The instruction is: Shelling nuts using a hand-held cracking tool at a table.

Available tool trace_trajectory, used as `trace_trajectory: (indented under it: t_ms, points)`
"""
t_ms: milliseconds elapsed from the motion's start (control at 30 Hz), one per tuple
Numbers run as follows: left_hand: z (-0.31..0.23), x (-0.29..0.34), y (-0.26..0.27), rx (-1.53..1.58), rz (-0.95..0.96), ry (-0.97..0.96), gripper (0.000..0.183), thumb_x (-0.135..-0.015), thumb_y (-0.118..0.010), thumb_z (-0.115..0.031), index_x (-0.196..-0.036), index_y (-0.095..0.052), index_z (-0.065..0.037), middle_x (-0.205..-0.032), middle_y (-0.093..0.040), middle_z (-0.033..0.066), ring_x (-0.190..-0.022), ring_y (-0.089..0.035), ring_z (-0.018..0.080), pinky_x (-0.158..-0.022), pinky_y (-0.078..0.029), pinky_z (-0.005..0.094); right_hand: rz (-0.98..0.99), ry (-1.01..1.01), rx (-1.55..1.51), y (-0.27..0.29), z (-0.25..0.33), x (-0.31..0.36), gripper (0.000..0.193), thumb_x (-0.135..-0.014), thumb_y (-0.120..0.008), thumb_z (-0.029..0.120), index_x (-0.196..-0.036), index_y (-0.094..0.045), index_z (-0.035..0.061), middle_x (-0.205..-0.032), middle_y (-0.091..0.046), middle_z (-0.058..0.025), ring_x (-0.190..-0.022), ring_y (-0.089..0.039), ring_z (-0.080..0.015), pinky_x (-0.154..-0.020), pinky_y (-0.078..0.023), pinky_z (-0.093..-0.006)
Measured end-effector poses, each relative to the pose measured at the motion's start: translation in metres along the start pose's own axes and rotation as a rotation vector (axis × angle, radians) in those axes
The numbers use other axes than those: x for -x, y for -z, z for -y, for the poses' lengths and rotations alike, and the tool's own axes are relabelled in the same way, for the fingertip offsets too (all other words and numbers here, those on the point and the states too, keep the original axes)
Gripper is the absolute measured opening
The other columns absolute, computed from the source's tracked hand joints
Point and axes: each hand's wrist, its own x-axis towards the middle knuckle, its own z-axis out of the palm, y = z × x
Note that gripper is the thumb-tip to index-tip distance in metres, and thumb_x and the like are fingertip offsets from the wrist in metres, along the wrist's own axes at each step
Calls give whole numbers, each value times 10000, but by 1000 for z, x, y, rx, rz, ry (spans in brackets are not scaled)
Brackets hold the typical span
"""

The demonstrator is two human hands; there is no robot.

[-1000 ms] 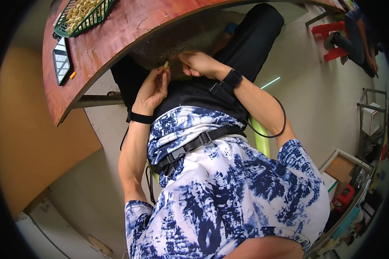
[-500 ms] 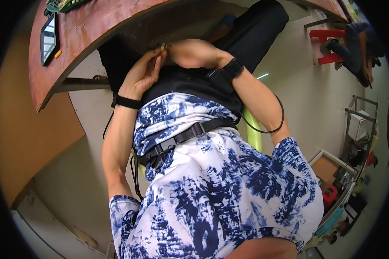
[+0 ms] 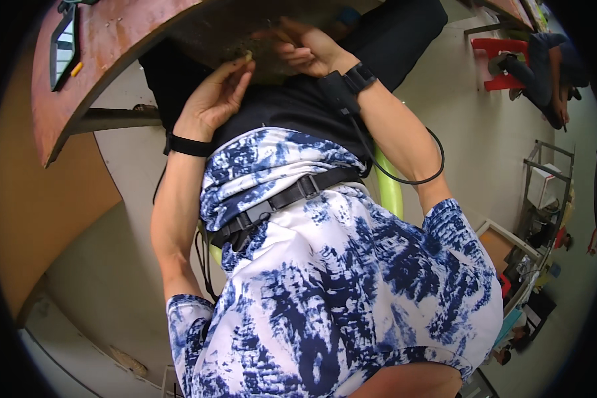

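Note:
My left hand (image 3: 217, 95) is over my lap, below the table's edge. Its thumb and forefinger pinch a small pale-yellow piece (image 3: 248, 56), too small to name. Farther to the right, my right hand (image 3: 312, 52) is raised with the fingers curled. Something thin and brownish seems to lie between its fingers, but blur and shadow hide what it is. The two hands are apart. Dark trousers (image 3: 265, 106) cover my lap beneath them.
The curved edge of a reddish-brown table (image 3: 103, 60) runs above my lap. On it lie a dark-framed tablet-like device (image 3: 64, 48) and a small orange stick (image 3: 77, 69). At the far right a person (image 3: 550, 69) sits by a red stool (image 3: 501, 50); a metal rack (image 3: 544, 172) stands nearer.
My right hand has moved up and away from the left hand, so a gap has opened between them. The left hand still pinches the small pale-yellow piece. The view has shifted slightly.

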Motion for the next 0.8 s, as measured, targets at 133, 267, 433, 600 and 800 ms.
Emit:
trace_trajectory:
  t_ms: [133, 267, 433, 600, 800]
  points:
    - [6, 4, -6, -32, -1, 31, 161, -857, -573, 5, -1012, -603, 36, -1001, -637, 116, -942, -632, 221, -719, -586, 266, -2, -42, 84, -9, -6, -1, 488, -977, -321, 418, -1240, -440, 24, -573, -403, 31, -342, -307, 10, -297, -247, -102]
    - [10, -1, -11, -83, -38, 56, 162, -873, -556, -6, -1021, -591, 48, -1011, -630, 124, -960, -625, 232, -720, -585, 252, 50, -119, 270, -9, -7, 3, 367, -995, -326, 333, -1145, -477, 34, -531, -391, 57, -337, -299, 19, -303, -223, -108]
    - [0, -11, -8, -67, 126, 158, 216, -880, -538, -6, -1087, -562, 52, -1076, -614, 139, -1014, -600, 215, -831, -530, 232, -15, -104, 291, -4, 0, 1, 286, -957, -469, 221, -1126, -525, -3, -608, -399, 50, -425, -314, 1, -344, -226, -136]
    - [4, 1, -23, -20, 58, 146, 167, -914, -503, -80, -1036, -576, 8, -963, -626, 107, -908, -633, 194, -653, -577, 213, 144, 105, 375, -3, -9, 2, 227, -933, -483, 180, -1050, -551, -3, -593, -401, 53, -428, -348, -7, -356, -253, -154]
    - [21, 5, -20, -187, -4, 168, 141, -895, -521, -60, -998, -573, 22, -928, -622, 96, -870, -632, 196, -573, -561, 159, 116, 53, 282, -22, -21, 31, 246, -938, -511, 236, -1036, -493, 11, -559, -394, 71, -391, -321, 11, -339, -230, -143]
